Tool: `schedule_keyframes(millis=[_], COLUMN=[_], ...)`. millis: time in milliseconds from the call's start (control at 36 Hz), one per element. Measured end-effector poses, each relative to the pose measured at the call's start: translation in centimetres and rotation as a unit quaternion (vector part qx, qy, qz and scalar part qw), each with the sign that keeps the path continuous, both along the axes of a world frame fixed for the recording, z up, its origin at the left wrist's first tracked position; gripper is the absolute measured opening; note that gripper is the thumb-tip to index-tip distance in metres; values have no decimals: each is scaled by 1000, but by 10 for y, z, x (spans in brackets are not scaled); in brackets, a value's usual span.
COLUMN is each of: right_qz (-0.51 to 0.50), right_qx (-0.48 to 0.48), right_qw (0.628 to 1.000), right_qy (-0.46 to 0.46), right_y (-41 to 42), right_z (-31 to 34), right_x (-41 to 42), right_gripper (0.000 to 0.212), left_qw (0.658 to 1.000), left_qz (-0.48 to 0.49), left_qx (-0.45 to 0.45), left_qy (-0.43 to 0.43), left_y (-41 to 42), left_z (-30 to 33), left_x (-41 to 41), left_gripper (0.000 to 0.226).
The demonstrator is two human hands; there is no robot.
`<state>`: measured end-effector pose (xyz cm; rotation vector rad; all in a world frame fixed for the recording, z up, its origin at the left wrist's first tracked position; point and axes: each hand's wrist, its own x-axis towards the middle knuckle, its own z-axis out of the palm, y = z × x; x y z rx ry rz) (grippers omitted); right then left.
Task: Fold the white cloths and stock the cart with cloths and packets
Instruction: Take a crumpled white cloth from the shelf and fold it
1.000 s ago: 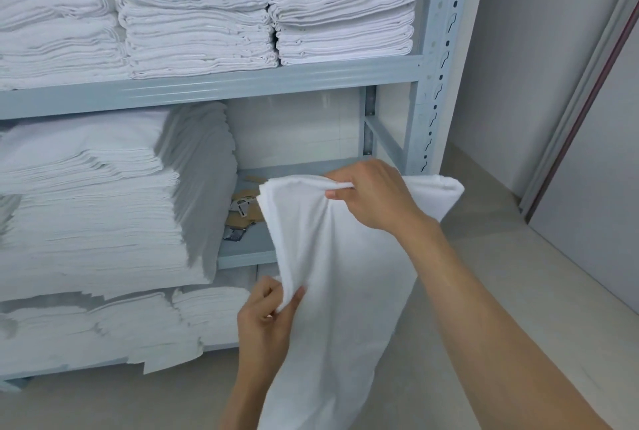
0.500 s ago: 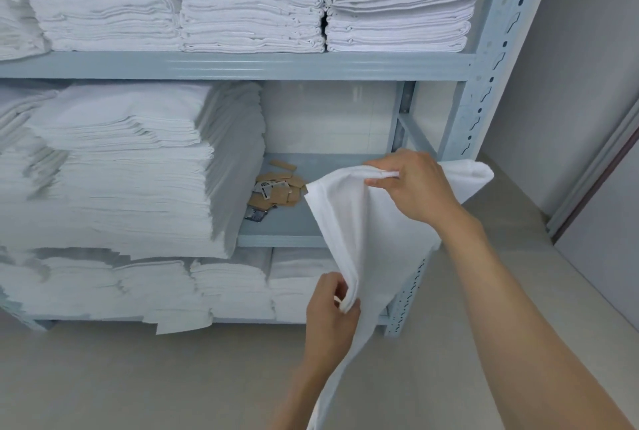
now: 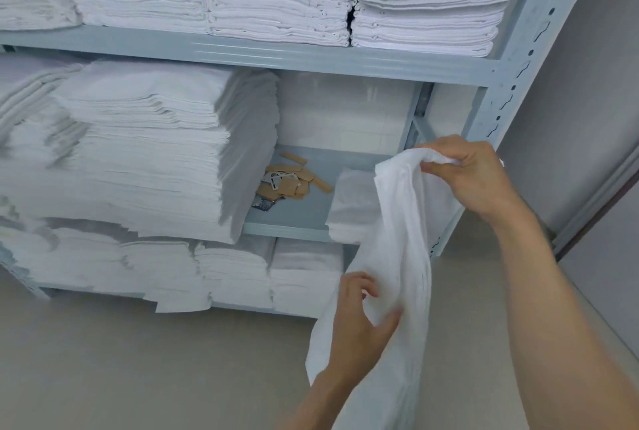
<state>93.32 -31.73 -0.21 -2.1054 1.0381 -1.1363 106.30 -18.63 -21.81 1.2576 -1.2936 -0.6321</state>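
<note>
A white cloth (image 3: pixel 401 256) hangs in front of the shelf's right end. My right hand (image 3: pixel 473 177) pinches its top edge, bunched between thumb and fingers. Lower down, my left hand (image 3: pixel 359 326) grips the cloth's left edge, thumb spread out over the fabric. The cloth's lower part runs out of view at the bottom. A heap of small tan and silver packets (image 3: pixel 290 182) lies on the middle shelf, left of the cloth. A small folded white cloth (image 3: pixel 349 208) sits on the same shelf, partly hidden behind the hanging one.
A grey metal rack (image 3: pixel 311 58) fills the view, its upright post (image 3: pixel 501 94) right behind my right hand. Stacks of folded white cloths (image 3: pixel 148 149) crowd all three shelves. Beige floor (image 3: pixel 138 371) lies below. A grey wall and door frame stand at the right.
The view has swung left and closer to the rack. My right hand bunched the top edge tighter; my left hand slid down the cloth's edge and its thumb spread out.
</note>
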Motion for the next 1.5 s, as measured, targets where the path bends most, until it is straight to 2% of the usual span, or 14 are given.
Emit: schedule_keyframes(millis=[83, 139, 250, 333, 500, 750, 889, 1000, 1139, 1194, 1250, 1333, 1417, 1500], right_qz=[3, 6, 13, 11, 14, 39, 26, 17, -3, -15, -27, -42, -58, -53], right_qx=[-6, -4, 14, 7, 8, -3, -21, -44, -59, -70, -88, -126, -153, -168], right_qw=[1000, 1000, 1000, 1000, 1000, 999, 999, 998, 994, 989, 983, 968, 953, 947], right_qy=[-11, -12, -8, -22, -27, -4, 21, 47, 97, 127, 158, 213, 256, 269], right_y=[4, 6, 8, 9, 12, 14, 8, 4, 4, 4, 7, 14, 19, 21], right_z=[1, 1, -1, -3, -3, 5, 3, 1, 3, 5, 8, 11, 12, 13], right_x=[1, 3, -2, -10, -12, 10, 22, 36, 50, 53, 57, 66, 74, 76], right_gripper=[31, 33, 30, 30, 32, 32, 14, 12, 21, 21, 25, 28, 29, 32], left_qw=[997, 996, 993, 989, 980, 978, 980, 989, 992, 991, 985, 985, 989, 981], left_qz=[33, 35, 90, 144, 192, 204, 193, 144, 95, 21, -59, -92, -15, 122], left_qx=[69, 77, 62, 7, -29, -9, 5, 22, 67, 66, 77, 98, 114, 100], left_qy=[-13, -19, 46, 32, -53, -36, -44, -28, 56, 110, 141, 111, 90, 113], left_y=[-5, -8, -11, -9, -18, -11, -2, 2, 4, 11, 16, 21, 17, 10], left_z=[-3, -2, 8, 10, 9, 0, -4, -6, 1, 12, 17, 24, 32, 34], left_x=[-7, -11, -5, 20, 74, 67, 60, 46, 47, 50, 50, 36, 18, 13], left_gripper=[78, 87, 50, 36, 32, 25, 16, 44, 37, 30, 55, 95, 88, 55])
